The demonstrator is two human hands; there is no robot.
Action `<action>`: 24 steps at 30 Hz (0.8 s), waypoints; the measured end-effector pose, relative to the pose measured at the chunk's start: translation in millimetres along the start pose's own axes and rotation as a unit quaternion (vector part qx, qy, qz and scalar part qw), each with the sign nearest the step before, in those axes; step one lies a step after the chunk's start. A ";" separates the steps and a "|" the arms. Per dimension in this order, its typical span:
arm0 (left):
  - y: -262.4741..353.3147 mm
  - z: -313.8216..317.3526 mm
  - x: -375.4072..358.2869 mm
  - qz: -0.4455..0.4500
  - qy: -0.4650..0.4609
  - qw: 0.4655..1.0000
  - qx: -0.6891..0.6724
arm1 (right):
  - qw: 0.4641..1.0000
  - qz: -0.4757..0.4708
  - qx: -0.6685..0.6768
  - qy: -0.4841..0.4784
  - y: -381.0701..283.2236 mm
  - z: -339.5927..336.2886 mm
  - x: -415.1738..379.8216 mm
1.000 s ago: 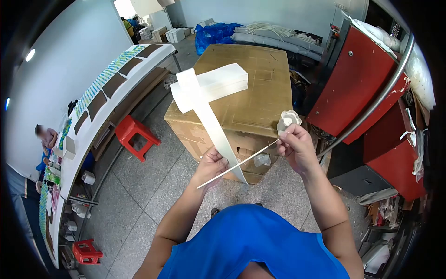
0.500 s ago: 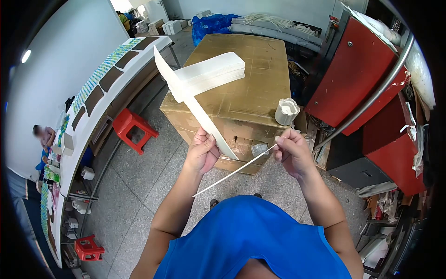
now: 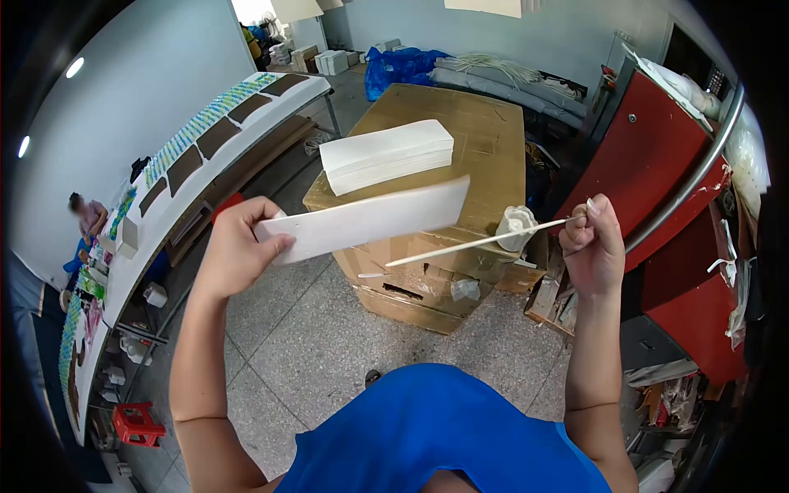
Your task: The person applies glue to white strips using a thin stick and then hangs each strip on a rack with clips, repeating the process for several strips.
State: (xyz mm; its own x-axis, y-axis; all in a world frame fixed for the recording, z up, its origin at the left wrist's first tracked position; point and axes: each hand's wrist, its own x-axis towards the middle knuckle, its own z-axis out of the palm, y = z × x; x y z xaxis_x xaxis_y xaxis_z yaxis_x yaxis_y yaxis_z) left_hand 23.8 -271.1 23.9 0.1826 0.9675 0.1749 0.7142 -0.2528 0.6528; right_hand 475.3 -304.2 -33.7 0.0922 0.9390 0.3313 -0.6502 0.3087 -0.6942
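Observation:
My left hand (image 3: 246, 251) pinches one end of a long, flat white strip (image 3: 374, 222), which looks like paper or thin card. The strip reaches across to the right above the front of a big cardboard box (image 3: 489, 123). Between the fingertips of my right hand (image 3: 593, 246) is the end of a thin cream-coloured stick (image 3: 464, 247), pointing left and slightly down. Its free end is just below the strip. A neat stack of white strips (image 3: 390, 156) lies on the box. At the box's right front corner is a white scalloped container (image 3: 516, 226), partly crossed by the stick.
Along the left runs a long white table (image 3: 300, 86) with brown panels and rows of small colourful items. A person (image 3: 89, 215) is at its far end. A red stool (image 3: 138, 425) stands below. Red cabinets (image 3: 625, 156) with a metal rail are on the right.
My left hand has moved left, turning the strip from steeply slanted to nearly level and away from the stack. My right hand has moved up and right with the stick.

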 end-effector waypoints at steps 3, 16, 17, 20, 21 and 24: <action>39.2 -13.0 8.6 0.015 -0.008 0.998 0.064 | 1.000 -0.008 -0.009 -0.010 -0.3 11.4 20.0; 72.2 -4.0 25.3 0.340 -0.103 0.926 0.125 | 0.995 0.084 -0.050 0.009 19.5 36.3 63.8; 71.0 -2.1 25.7 0.346 -0.109 0.925 0.115 | 0.995 0.084 -0.049 0.007 20.0 36.4 63.6; 70.0 4.0 24.7 0.343 -0.105 0.927 0.107 | 0.995 0.091 -0.040 0.011 20.7 35.6 61.4; 70.7 4.8 24.8 0.343 -0.105 0.927 0.106 | 0.995 0.092 -0.043 0.016 20.8 35.4 60.9; 71.3 7.1 25.5 0.353 -0.120 0.921 0.113 | 0.994 0.094 -0.046 0.026 20.7 34.7 58.2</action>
State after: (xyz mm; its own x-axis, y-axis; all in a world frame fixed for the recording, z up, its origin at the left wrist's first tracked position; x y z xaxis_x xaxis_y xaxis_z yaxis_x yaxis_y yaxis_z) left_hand 84.2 -264.4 69.6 0.7800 0.5427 0.3115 0.4776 -0.8380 0.2640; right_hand 441.0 -248.4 -6.7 0.0153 0.9873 0.1584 -0.5887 0.1369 -0.7966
